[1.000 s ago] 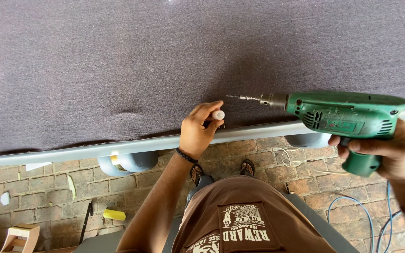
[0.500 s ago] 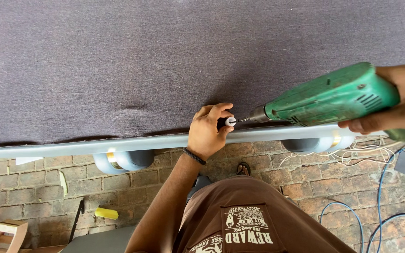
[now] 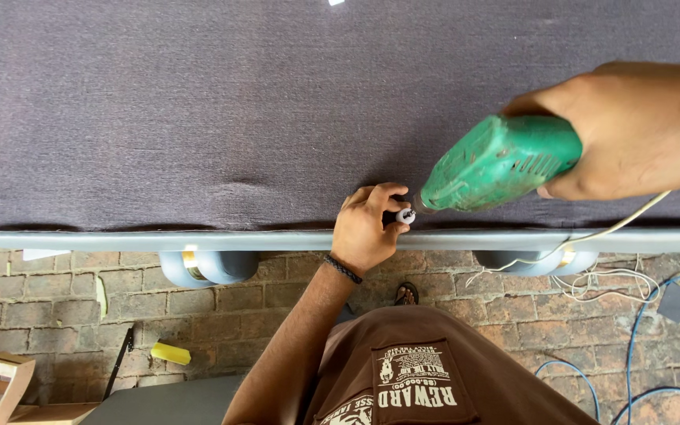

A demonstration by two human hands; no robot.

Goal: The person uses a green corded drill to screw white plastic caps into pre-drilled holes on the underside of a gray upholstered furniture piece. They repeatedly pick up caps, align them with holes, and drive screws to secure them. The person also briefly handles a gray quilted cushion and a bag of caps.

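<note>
**Drill tip met the small white piece at the fabric's lower edge**

The dark grey fabric surface [image 3: 198,118] filled the upper view, wide and bare above and to the left of the hands. Its lower edge ran along a pale grey rail [image 3: 120,240], straight across the picture. Below the rail lay a brick floor [image 3: 64,307], with two rounded grey feet [image 3: 208,267] tucked under the rail, a white cord [image 3: 592,275] and blue cable [image 3: 639,330] on the right, and a yellow block [image 3: 171,353] on the left.

The left hand [image 3: 365,228] reached up from below, wrist with a dark band [image 3: 343,268], fingers pinched together on a small white piece [image 3: 405,216] just above the rail. The right hand [image 3: 631,134] came in from the upper right, closed around the green drill [image 3: 501,161], which tilted down and left so its tip touched the white piece
</note>
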